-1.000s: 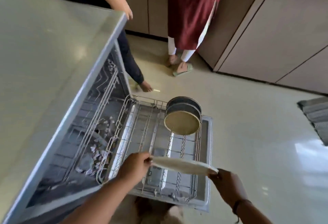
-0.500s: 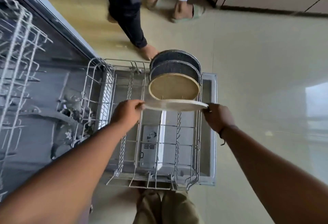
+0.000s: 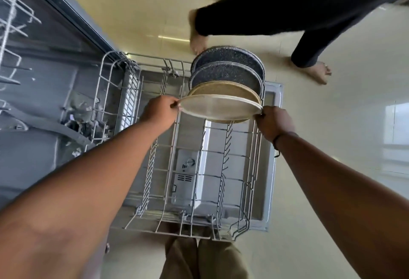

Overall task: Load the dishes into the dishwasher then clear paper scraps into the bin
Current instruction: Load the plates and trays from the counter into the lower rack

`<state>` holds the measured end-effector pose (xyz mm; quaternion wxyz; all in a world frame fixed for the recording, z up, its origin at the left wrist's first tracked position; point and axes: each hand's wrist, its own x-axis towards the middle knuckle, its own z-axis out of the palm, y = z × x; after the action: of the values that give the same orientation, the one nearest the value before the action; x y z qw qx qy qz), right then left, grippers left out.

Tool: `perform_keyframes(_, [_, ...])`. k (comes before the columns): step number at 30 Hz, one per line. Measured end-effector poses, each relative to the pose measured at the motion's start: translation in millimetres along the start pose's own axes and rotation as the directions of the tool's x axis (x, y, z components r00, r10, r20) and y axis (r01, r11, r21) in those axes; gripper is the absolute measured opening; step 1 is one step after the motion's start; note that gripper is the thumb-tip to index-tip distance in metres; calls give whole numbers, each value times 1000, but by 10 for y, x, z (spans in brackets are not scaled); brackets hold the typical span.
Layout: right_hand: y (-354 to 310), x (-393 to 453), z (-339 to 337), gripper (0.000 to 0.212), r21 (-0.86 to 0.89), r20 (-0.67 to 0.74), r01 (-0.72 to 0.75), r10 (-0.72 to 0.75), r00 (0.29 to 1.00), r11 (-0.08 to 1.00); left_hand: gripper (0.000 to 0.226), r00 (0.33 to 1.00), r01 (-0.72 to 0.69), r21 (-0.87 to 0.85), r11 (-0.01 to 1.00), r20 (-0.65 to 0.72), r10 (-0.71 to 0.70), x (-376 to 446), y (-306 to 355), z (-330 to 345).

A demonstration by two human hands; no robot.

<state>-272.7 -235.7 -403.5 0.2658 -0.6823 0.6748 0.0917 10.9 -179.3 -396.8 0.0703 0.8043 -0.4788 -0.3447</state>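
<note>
Plate [image 3: 218,107] seating: cream dish held over the lower rack [image 3: 199,168], just in front of the tan plate [image 3: 223,89].

I have my left hand [image 3: 160,112] and right hand [image 3: 273,122] each pinching an opposite rim. I would tip the plate upright, align its lower edge with the free tine slot, lower evenly, and let go only once it stands unaided, clear of the dark plates [image 3: 225,68].

The white plate [image 3: 219,107] is round and pale, tilted with its underside to the camera, over the far right part of the rack [image 3: 177,190]. It is just in front of the tan plate [image 3: 223,88]. Behind that stand two dark speckled plates [image 3: 228,74], all upright in a row. The wire rack is pulled out over the open door [image 3: 269,168]. Paper scraps [image 3: 86,121] lie inside the tub.
</note>
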Motion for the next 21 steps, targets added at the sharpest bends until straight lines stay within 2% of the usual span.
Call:
perform_keyframes(10, [-9,131,251,27,-102,104,-83,94,990,991,21,993,-2,137,991,117,-14,162,-147,234])
perform_keyframes(13, [-15,158,257,24,-123,133,-118,134,982,985,24,993,45,68,997,109,-52,178,-66,318])
perform_keyframes(16, [27,143,239,27,-126,141,-124,142,980,984,26,988,115,-95,989,117,-103,177,64,414])
perform_keyframes(18, [59,94,220,33,-94,120,-115,126,985,989,38,983,137,-193,972,150,-108,131,124,447])
perform_keyframes(21, [92,-33,195,38,-34,98,-91,94,991,995,59,976,125,-227,966,201,-79,-48,190,410])
